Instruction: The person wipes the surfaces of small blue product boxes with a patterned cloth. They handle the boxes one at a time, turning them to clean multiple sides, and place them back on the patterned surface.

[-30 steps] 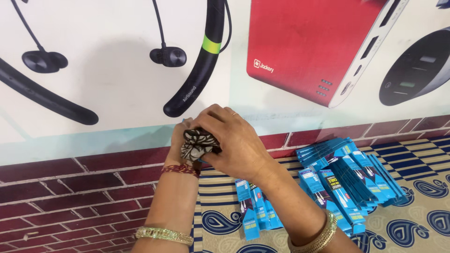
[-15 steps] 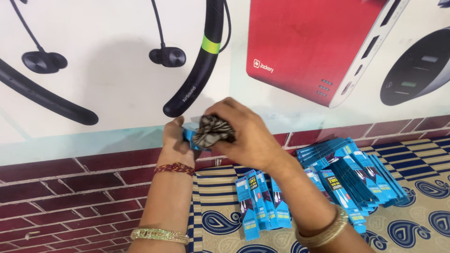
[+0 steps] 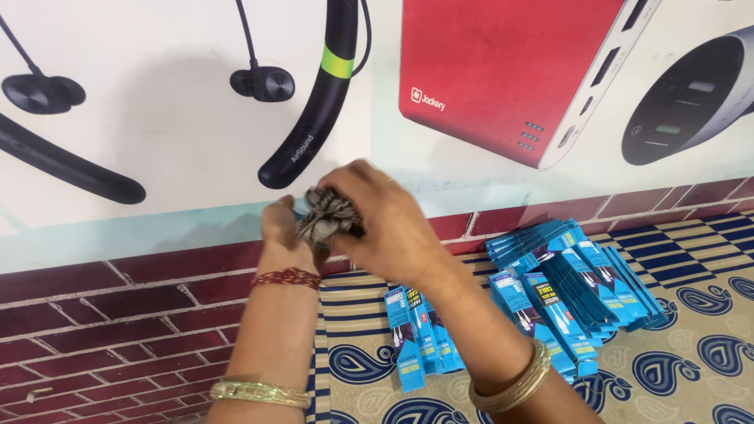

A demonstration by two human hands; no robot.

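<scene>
Grey, bunched coil of cable sits pinched between both raised hands: the left hand closes on its left side, the right hand wraps over its top and right. Below lie two heaps of flat blue cable packets, about four in the small heap and many more, uncountable, fanned out in the large heap to the right, on a blue paisley mat.
</scene>
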